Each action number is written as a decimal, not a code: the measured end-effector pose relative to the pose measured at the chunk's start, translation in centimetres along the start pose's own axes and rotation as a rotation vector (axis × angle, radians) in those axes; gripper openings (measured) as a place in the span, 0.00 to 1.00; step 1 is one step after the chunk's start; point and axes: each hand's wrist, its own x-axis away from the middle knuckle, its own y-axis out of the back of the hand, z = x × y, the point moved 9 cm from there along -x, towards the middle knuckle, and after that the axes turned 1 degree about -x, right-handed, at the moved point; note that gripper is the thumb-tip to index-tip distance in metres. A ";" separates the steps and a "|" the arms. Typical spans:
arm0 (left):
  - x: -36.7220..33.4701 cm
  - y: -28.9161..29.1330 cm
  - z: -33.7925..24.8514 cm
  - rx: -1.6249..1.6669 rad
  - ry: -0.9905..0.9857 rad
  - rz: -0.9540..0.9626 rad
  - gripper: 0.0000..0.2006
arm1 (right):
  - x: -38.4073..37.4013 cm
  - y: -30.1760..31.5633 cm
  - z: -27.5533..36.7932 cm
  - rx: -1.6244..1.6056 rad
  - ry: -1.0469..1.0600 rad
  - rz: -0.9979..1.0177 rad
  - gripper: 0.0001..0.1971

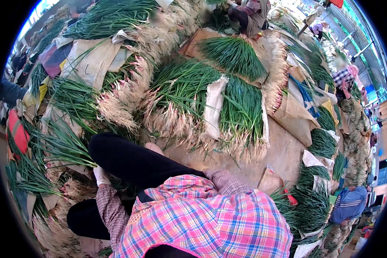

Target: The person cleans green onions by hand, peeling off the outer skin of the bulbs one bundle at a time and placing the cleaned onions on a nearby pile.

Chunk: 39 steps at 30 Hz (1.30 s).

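Observation:
At the left, my left hand point(101, 176), in a whitish glove, is closed at the lower end of a bunch of spring onions point(69, 142). The green leaves fan out up and to the left; my knee and the leaves hide part of the grip. My right forearm point(228, 180), in a checked sleeve, reaches over the bare floor by my thigh. Around its end, my right hand point(200, 166) is smeared and its fingers do not show. Beyond it lie rows of spring onions point(243, 112) with pale roots toward me, a white cloth strip point(215, 105) across them.
More spring onions with a tan sack sheet point(90, 60) are heaped at the upper left. A red bag point(18, 131) sits at the far left. Brown floor point(284, 146) lies right of centre. Another person point(251, 17) squats at the top; a person in blue point(350, 204) is at the right.

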 end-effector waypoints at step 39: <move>7.5 -4.5 -8.7 0.471 -0.144 0.118 0.09 | -33.2 40.1 36.0 -0.142 0.302 -0.612 0.09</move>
